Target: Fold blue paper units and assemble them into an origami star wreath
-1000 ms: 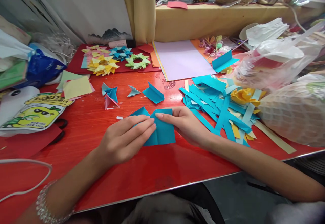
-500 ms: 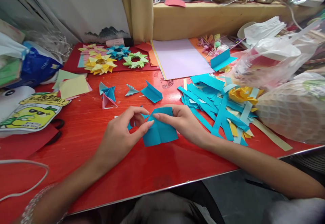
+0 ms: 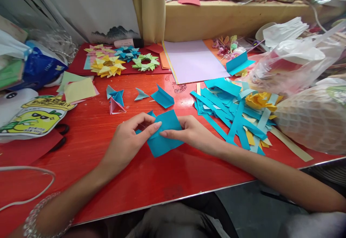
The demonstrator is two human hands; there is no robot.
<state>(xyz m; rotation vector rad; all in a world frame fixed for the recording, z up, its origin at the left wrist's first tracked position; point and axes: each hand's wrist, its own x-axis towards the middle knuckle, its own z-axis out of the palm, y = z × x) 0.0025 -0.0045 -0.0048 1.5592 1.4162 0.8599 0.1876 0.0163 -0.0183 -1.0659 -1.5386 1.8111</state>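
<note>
At the far left of the red counter [image 3: 129, 191], a white cable [image 3: 27, 167] curved below a lemon-printed pouch [image 3: 39, 117], with a blue bag [image 3: 44, 65] behind. Next came yellow square sheets [image 3: 81, 89], then folded-paper star rings [image 3: 119, 68] on a red sheet and, nearer, small folded pieces [image 3: 116, 98]. The left hand [image 3: 127, 139] had a narrow grip, thumb and fingers pinching the left part of the blue paper [image 3: 166, 144], which was held before the body at the middle, and its fingers hid some of that side. The right hand [image 3: 193, 133] gripped the paper's right side, thumb in front, fingers hidden behind. Beyond lay a lilac sheet [image 3: 194, 59]. A heap of paper strips [image 3: 235, 112] crowded the space near the right hand, with a clear plastic bag [image 3: 289, 63] and a net-wrapped bundle [image 3: 310, 119] farther right.
</note>
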